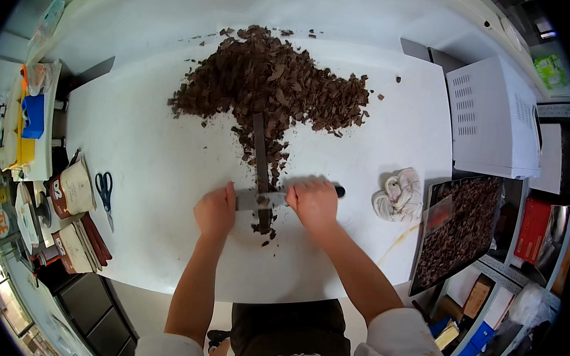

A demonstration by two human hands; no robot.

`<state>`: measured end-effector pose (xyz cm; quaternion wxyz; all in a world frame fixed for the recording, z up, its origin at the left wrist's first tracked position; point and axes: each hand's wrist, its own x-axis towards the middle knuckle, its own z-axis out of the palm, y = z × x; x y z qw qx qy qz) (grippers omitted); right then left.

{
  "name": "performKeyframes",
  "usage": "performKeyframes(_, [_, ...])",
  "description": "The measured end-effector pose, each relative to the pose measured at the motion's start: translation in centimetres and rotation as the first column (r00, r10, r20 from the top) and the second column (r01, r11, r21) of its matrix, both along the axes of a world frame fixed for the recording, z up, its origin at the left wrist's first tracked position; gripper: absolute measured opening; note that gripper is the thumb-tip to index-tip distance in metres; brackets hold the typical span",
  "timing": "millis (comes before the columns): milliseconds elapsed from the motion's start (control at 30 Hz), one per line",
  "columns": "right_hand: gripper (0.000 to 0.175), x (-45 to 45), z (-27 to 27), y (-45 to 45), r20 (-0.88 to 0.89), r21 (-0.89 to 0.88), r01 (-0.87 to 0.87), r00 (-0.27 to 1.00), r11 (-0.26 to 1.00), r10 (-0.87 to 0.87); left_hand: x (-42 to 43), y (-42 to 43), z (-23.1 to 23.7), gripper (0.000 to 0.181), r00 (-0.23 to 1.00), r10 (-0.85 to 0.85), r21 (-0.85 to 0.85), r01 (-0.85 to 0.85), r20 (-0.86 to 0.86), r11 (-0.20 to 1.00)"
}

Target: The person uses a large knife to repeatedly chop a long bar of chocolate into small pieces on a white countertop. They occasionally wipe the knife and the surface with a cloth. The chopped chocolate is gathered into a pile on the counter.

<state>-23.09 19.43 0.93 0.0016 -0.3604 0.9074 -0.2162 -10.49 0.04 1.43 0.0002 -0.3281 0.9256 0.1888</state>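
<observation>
A broad knife blade [247, 201] lies crosswise over a long dark chocolate bar [262, 151] on the white table. My left hand [216, 211] is closed on the blade's left end. Closed around the knife near its black handle [339, 191] is my right hand [313, 203]; how much of the handle it covers is hidden. The bar points away from me, its far end touching a large heap of dark chocolate shavings [272, 81]. Small shavings lie along both sides of the bar and around its near end.
Blue-handled scissors [104, 189] and printed bags [74, 189] lie at the left of the table [150, 227]. On the right are a crumpled cloth [400, 196], a white appliance [495, 119] and a dark tray of chocolate shavings [456, 231], with shelves beyond.
</observation>
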Motion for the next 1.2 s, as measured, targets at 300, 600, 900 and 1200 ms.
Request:
performKeyframes(300, [0.021,1.3,0.1,0.7,0.01,-0.007,0.055,0.998,0.998,-0.055,-0.5,-0.6,0.0,0.049,0.994,-0.101,-0.041,0.1,-0.033,0.994])
performKeyframes(600, [0.027,4.0,1.1,2.2,0.036,0.111,0.067,0.997,0.992,-0.071,1.3,0.5,0.4,0.047,0.994,-0.089,-0.009,0.09,0.07,0.996])
performKeyframes(900, [0.027,4.9,0.7,2.9,0.066,0.003,0.065,0.996,0.998,-0.065,3.0,1.1,0.7,0.049,0.997,-0.045,0.037,0.043,0.058,0.998])
performKeyframes(1200, [0.029,2.5,0.3,1.4,-0.061,-0.097,-0.014,0.998,0.995,0.008,2.6,0.3,-1.4,0.049,1.0,0.009,-0.028,-0.01,-0.03,1.0])
